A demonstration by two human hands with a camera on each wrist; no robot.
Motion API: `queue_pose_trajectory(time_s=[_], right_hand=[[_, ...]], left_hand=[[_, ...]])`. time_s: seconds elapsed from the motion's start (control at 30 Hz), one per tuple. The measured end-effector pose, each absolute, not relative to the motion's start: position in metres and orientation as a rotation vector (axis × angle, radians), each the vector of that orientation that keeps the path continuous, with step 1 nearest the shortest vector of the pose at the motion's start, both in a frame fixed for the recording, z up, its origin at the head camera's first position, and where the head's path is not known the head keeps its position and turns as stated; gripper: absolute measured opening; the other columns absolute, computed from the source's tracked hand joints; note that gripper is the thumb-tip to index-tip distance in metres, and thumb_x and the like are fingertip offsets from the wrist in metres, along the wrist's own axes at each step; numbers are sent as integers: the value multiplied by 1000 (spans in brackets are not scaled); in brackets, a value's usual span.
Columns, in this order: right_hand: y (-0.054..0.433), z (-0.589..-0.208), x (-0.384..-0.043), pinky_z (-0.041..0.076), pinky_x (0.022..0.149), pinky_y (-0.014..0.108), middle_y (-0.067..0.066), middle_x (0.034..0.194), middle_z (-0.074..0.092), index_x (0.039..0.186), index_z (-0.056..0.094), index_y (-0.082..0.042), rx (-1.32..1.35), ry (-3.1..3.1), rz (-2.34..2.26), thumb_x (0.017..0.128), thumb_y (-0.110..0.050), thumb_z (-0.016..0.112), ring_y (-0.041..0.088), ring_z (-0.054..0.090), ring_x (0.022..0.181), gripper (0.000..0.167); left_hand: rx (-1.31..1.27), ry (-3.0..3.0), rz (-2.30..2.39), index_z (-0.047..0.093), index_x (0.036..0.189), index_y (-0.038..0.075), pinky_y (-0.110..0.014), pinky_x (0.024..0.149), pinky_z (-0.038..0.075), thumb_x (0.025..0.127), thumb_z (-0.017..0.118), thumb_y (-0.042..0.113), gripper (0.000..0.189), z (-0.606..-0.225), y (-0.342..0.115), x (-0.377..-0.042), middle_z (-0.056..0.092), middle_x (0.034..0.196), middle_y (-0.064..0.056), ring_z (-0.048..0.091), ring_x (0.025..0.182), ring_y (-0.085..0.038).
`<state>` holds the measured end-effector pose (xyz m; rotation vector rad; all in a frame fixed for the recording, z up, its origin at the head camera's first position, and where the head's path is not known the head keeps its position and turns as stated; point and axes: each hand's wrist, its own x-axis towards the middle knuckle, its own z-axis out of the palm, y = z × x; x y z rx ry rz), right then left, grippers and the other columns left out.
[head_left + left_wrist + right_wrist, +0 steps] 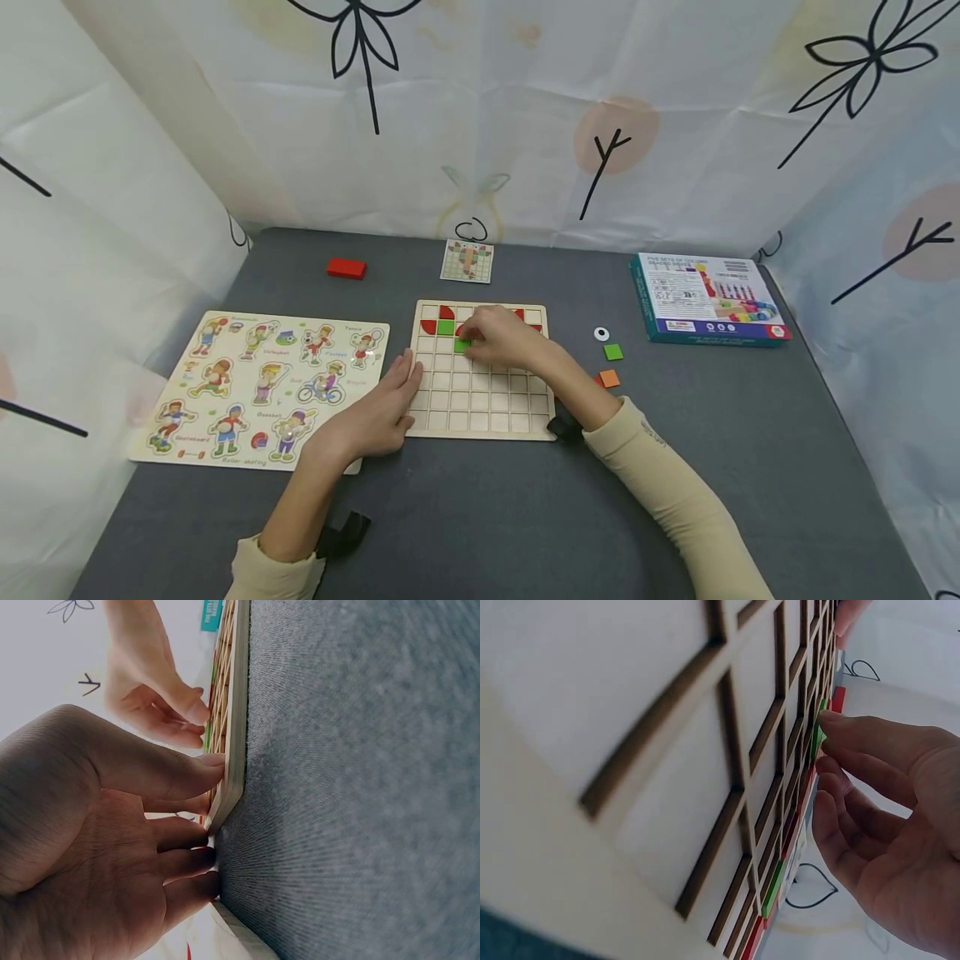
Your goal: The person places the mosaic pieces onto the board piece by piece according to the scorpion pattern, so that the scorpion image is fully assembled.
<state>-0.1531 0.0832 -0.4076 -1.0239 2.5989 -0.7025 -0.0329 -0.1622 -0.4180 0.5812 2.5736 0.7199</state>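
Note:
My right hand [501, 337] is over the upper part of a wooden grid board [480, 425]. Its thumb and index finger pinch a small green square tile [461, 344] at a cell. In the right wrist view the green tile [819, 735] shows by those fingertips, the other fingers loosely bent. My left hand [378, 408] rests along the board's left edge, fingers fairly straight, the thumb against the side in the left wrist view. Red quarter-round pieces [428, 326] and another green tile [446, 327] sit in the upper cells; my right hand hides some cells.
A picture board [255, 387] with cartoon children lies left, partly under my left forearm. Behind are a red block [347, 267] and a pattern card [467, 261]. Right lie a white ring [602, 334], a loose green tile [612, 352], an orange tile [609, 378] and a box [708, 300].

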Motion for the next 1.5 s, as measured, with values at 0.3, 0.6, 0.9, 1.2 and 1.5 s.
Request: queue_pose_trajectory(time_s=[0.3, 0.6, 0.9, 1.2, 1.5], right_hand=[[119, -406, -149, 61, 88, 38, 12, 111, 80, 117, 82, -2, -996, 2564, -873, 96, -11, 79, 23, 72, 96, 23], [172, -399, -132, 61, 83, 32, 6, 101, 79, 117, 81, -5, -832, 2554, -999, 96, -15, 82, 15, 71, 88, 23], [238, -395, -116, 62, 82, 36, 11, 105, 79, 116, 80, -3, -704, 2716, -915, 95, -9, 82, 20, 70, 92, 22], [280, -399, -115, 58, 80, 37, 18, 111, 76, 118, 78, 1, -603, 2756, -757, 94, 1, 76, 26, 65, 94, 24], [293, -409, -121, 54, 74, 24, 17, 109, 76, 121, 76, 3, -560, 2727, -739, 95, 0, 76, 22, 65, 90, 26]], left_hand=[[589, 2588, 726, 23, 166, -14, -62, 135, 23, 101, 61, -1, 76, -418, -162, -31, 8, 180, -32, 9, 169, -50], [576, 2587, 722, 23, 167, -12, -61, 135, 23, 102, 61, -1, 77, -417, -161, -31, 7, 181, -30, 8, 170, -49], [563, 2578, 710, 21, 168, -11, -61, 136, 22, 103, 61, 1, 77, -417, -161, -32, 6, 181, -29, 7, 170, -47], [557, 2583, 702, 21, 168, -11, -60, 135, 23, 103, 61, 1, 78, -416, -161, -31, 6, 182, -28, 7, 170, -47], [560, 2576, 715, 21, 168, -12, -61, 136, 21, 102, 61, 0, 77, -417, -161, -32, 5, 181, -29, 6, 170, -47]])
